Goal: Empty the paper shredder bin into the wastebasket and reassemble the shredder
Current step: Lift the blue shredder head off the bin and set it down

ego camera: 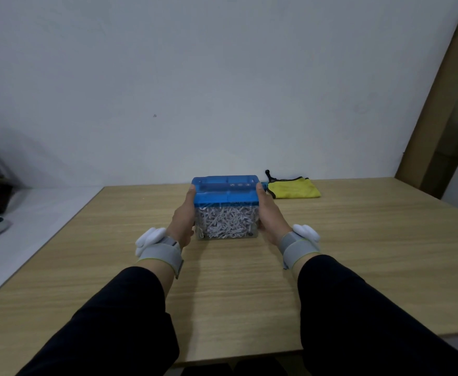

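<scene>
Pale wooden worktop (358, 240) carries the shredder (225, 210) at its middle; left hand (185, 213) and right hand (270, 211) clasp its sides. Lift the blue head (223, 189) straight up, keeping the full bin (226, 222) level.

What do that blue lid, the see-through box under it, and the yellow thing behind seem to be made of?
Blue lid: smooth moulded plastic, slightly glossy.
Clear bin: transparent plastic, since the white paper shreds show through its wall.
Yellow cloth: soft fabric, probably microfibre; it lies folded and limp.
</scene>
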A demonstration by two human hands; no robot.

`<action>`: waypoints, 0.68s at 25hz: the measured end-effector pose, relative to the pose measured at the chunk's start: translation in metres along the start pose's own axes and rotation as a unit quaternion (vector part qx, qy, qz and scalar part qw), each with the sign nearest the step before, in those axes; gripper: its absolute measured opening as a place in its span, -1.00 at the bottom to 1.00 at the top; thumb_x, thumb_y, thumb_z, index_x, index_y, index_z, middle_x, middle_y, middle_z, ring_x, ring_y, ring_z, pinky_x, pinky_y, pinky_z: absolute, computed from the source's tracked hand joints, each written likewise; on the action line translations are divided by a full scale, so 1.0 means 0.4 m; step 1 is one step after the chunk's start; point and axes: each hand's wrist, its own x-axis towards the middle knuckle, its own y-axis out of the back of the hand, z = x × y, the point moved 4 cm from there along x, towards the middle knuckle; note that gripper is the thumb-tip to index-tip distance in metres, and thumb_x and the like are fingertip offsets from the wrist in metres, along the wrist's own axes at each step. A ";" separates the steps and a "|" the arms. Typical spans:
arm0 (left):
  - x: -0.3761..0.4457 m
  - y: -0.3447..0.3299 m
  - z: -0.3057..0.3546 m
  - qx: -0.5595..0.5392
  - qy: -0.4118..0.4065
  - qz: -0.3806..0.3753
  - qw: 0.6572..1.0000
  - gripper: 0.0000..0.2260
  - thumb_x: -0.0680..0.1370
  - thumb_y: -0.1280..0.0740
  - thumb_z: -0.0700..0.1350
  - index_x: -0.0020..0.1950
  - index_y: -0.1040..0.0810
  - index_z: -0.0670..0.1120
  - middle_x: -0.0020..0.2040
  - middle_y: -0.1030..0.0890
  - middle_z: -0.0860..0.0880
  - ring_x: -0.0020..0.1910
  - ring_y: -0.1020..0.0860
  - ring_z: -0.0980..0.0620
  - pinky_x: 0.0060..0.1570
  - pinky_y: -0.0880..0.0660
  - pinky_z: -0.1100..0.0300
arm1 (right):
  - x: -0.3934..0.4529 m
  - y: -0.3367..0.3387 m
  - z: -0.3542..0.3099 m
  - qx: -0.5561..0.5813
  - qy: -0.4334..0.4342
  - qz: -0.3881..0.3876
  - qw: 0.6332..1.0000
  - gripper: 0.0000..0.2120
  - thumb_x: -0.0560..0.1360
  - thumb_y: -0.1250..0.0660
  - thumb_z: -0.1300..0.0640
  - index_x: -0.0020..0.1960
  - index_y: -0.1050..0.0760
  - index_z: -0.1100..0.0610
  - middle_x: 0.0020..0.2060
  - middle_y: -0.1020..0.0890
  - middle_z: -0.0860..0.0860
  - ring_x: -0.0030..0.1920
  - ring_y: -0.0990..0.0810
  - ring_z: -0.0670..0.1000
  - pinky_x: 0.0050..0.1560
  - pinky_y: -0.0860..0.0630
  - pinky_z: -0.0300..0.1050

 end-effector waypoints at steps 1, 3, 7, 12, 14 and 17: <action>0.001 0.002 0.007 0.016 -0.022 0.005 1.000 -0.38 0.49 -0.07 0.39 0.31 -0.39 -0.05 0.23 -0.49 -0.10 0.17 -0.47 -0.06 0.26 -0.30 -0.01 | -0.001 0.009 -0.006 -0.020 0.004 0.013 1.000 -0.21 0.44 -0.04 -0.47 0.43 -0.28 0.07 0.27 -0.51 0.09 0.21 -0.49 0.09 0.32 -0.39 0.12; 0.009 0.010 0.030 0.075 -0.086 0.043 0.993 -0.42 0.51 -0.08 0.36 0.23 -0.44 -0.09 0.26 -0.49 -0.09 0.14 -0.48 -0.03 0.22 -0.32 0.06 | 0.001 0.029 -0.029 -0.063 0.022 0.054 0.996 -0.17 0.44 -0.04 -0.46 0.45 -0.24 0.14 0.30 -0.48 0.12 0.25 -0.46 0.12 0.25 -0.39 0.04; 0.025 0.024 0.088 0.248 -0.185 0.105 0.945 -0.21 0.39 -0.20 0.43 0.48 -0.25 -0.02 0.48 -0.31 -0.09 0.45 -0.27 -0.14 0.41 -0.24 -0.10 | 0.016 0.040 -0.113 -0.229 0.145 0.109 0.956 -0.21 0.49 -0.05 -0.40 0.50 -0.21 0.14 0.45 -0.35 0.10 0.43 -0.32 0.12 0.40 -0.27 0.08; 0.032 -0.028 0.159 0.522 -0.319 0.088 0.787 -0.13 0.32 -0.24 0.47 0.52 -0.13 0.09 0.57 -0.02 0.00 0.55 0.05 -0.07 0.48 0.04 -0.08 | 0.034 -0.029 -0.172 -0.417 0.256 0.058 0.870 -0.29 0.52 0.00 -0.37 0.53 -0.18 0.03 0.54 -0.20 0.05 0.54 -0.10 0.06 0.52 0.01 0.09; 0.032 -0.054 0.165 0.585 -0.350 0.071 0.728 -0.15 0.36 -0.22 0.45 0.53 -0.11 0.07 0.58 0.01 -0.01 0.55 0.09 -0.06 0.49 0.10 -0.10 | 0.038 -0.067 -0.170 -0.488 0.280 0.026 0.826 -0.30 0.53 0.04 -0.38 0.54 -0.15 0.00 0.55 -0.15 0.00 0.56 -0.04 0.02 0.52 0.11 0.08; 0.034 -0.080 0.162 0.650 -0.353 0.086 0.667 -0.19 0.42 -0.18 0.40 0.55 -0.09 0.01 0.58 0.03 -0.03 0.55 0.15 -0.03 0.47 0.20 -0.13 | 0.036 -0.109 -0.158 -0.549 0.301 0.001 0.780 -0.36 0.58 0.09 -0.31 0.53 -0.17 0.00 0.55 -0.17 -0.03 0.56 -0.02 0.00 0.51 0.17 0.09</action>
